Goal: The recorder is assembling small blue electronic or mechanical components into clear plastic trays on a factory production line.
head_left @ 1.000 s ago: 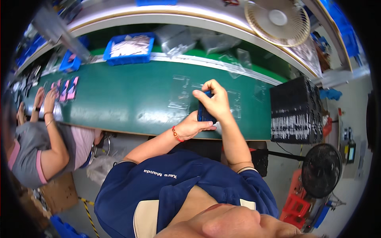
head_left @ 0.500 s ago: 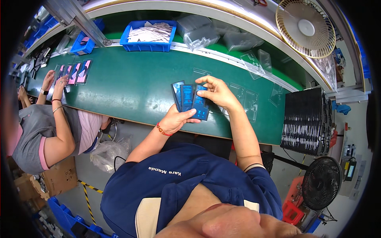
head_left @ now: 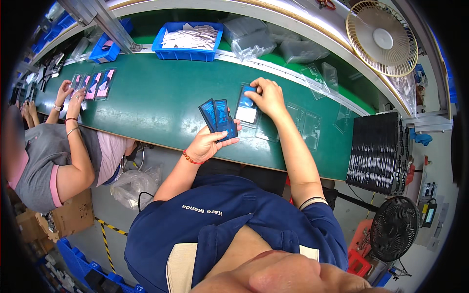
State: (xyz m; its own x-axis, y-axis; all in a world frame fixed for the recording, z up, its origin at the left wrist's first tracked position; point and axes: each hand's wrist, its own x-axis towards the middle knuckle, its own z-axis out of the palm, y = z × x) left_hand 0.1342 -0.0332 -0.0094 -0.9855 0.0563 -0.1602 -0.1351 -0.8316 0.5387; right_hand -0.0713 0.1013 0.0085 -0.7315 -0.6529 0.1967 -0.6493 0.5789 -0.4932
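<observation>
Left hand [head_left: 204, 143] holds a fan of dark packs [head_left: 209, 116] near the front edge of the bench [head_left: 156, 95]. Right hand [head_left: 268, 98] pinches a blue pack [head_left: 248, 99] at the far half of a clear tray [head_left: 246, 125]; whether it is fully seated cannot be told.

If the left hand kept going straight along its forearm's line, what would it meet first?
Probably the clear tray with the white piece, ahead and to the right of the left hand; the held packs would touch first. Heights are hard to judge, so they may pass over it.
</observation>
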